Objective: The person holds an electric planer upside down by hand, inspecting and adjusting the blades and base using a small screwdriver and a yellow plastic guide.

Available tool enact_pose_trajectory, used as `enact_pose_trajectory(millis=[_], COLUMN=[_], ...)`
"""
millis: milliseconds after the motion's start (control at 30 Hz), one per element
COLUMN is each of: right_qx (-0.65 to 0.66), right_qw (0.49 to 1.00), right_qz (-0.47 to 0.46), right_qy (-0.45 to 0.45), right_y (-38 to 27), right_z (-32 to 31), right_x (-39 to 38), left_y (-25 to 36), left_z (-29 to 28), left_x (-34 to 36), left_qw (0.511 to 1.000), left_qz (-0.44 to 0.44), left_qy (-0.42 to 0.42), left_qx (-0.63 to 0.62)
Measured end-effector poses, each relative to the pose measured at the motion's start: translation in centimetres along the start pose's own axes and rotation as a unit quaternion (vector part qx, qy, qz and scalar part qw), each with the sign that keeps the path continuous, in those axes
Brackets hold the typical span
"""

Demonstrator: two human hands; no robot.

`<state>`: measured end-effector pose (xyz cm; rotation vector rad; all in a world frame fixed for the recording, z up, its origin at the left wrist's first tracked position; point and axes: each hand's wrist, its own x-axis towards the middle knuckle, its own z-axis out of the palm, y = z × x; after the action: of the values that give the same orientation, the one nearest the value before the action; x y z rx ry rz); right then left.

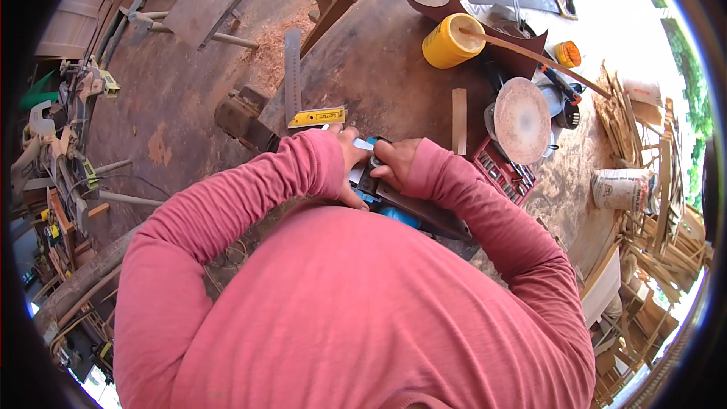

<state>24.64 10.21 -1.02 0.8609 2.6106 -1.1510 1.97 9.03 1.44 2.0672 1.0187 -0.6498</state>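
A blue and black power tool (424, 216) lies crosswise at the table edge, close against my body; its exact kind is hard to tell. My left hand (350, 157) spans its left end, thumb on the near side and fingers on the far side, closed on it. A white flat piece (364, 145) shows between my hands. My right hand (396, 162) has thumb and fingers pinched together over the tool's top, by a small grey metal part. What sits in that pinch is mostly hidden. Just beyond my left hand lies a try square (316, 117) with a yellow stock.
A metal vise (247, 115) stands at left. Right of my hands are a wood strip (459, 123), a red socket case (506, 173) and a round disc (522, 121). Farther off are a yellow tub (448, 44) with a stick across it and a handsaw (522, 0).
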Motion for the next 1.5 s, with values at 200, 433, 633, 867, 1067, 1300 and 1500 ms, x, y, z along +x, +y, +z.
enact_pose_trajectory(millis=[200,433,633,867,1067,1300,1500], right_qx=[0.004,0.054,0.112,0.118,0.094,-0.107,-0.091], right_qw=[0.998,0.997,0.992,0.988,0.98,0.954,0.946], right_qz=[0.051,0.023,-0.011,-0.1,-0.173,-0.277,-0.305], right_qy=[-0.022,0.052,0.064,0.001,-0.012,-0.025,-0.066], right_y=[-0.9,1.8,2.6,2.6,3.2,3.0,2.8], right_z=[0.2,0.1,-2.6,-2.7,-2.4,-4.4,-4.9], right_x=[-0.5,-1.9,-2.1,-1.6,-0.6,1.4,1.8], left_y=[0.2,1.6,1.5,1.8,1.5,1.4,1.4], left_z=[-0.5,-2.0,-1.8,-2.2,-2.1,-1.4,-1.5], left_x=[-0.1,0.3,0.2,0.1,0.6,1.4,1.4], left_qw=[1.0,0.999,0.997,0.997,0.997,0.998,0.997], left_qz=[-0.007,-0.023,-0.021,-0.023,-0.024,-0.043,-0.044], left_qy=[-0.007,-0.011,-0.012,0.003,0.0,-0.01,-0.033], left_qx=[-0.008,-0.048,-0.067,-0.072,-0.073,-0.048,-0.047])
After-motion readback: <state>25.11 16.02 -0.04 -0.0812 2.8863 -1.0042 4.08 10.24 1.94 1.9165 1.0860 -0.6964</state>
